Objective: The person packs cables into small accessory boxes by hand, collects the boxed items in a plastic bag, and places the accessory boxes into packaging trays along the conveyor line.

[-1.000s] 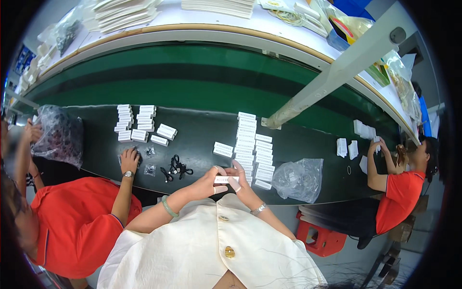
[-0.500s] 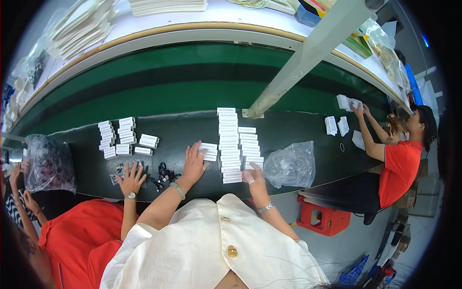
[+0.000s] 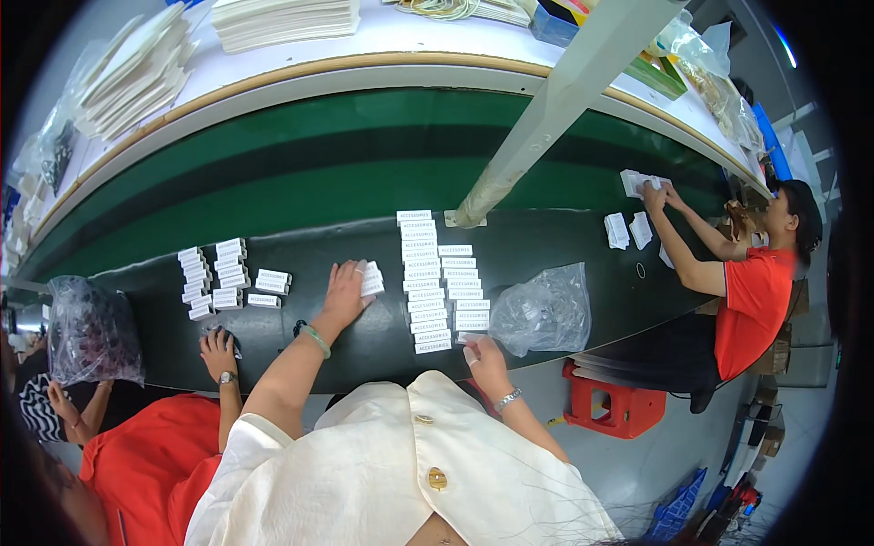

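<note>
My left hand (image 3: 344,293) is closed around the side of a few small white boxes (image 3: 371,280) on the dark table, its fingers hiding part of them. At the lower end of the shorter column, my right hand (image 3: 487,360) pinches a small white box (image 3: 469,338) at its edge. Two columns of the same printed boxes (image 3: 421,285) lie between my hands, the left column longer. A clear plastic bag (image 3: 542,312) with pale contents rests right of my right hand.
More white boxes (image 3: 230,264) lie in groups at the left. A co-worker's hand (image 3: 218,353) rests below them. A large bag (image 3: 94,332) stands at the far left. A slanted post (image 3: 537,118) rises behind the columns. At right, a co-worker in red (image 3: 760,300) handles white pieces.
My left hand and its boxes have shifted slightly left. My right hand has moved down to the shorter column's end. The left co-worker's hand has drawn back, and the black cables are mostly out of sight.
</note>
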